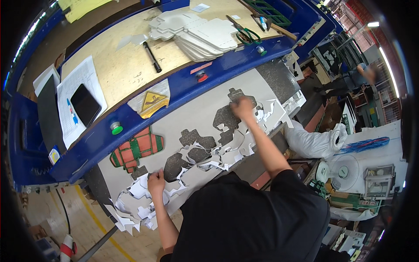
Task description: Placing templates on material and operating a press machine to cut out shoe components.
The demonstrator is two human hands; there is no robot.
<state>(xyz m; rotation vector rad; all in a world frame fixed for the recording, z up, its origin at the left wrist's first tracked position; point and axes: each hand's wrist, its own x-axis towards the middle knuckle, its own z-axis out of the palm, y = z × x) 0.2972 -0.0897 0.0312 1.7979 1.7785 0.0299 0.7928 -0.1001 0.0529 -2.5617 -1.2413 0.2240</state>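
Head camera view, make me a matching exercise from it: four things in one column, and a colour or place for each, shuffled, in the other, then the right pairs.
Things
1. shaped block
2. phone
3. left hand
4. right hand

Colour or place
A. lying on papers
B. by cut-outs toward the right end of the grey sheet
C. red and green
D. by white scraps toward the sheet's left end

Pairs: 1-C, 2-A, 3-D, 4-B

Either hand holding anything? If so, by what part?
Can't tell. Left hand is at the white scraps, right hand at a dark cut-out in the pale sheet; any pinch is too small to make out.
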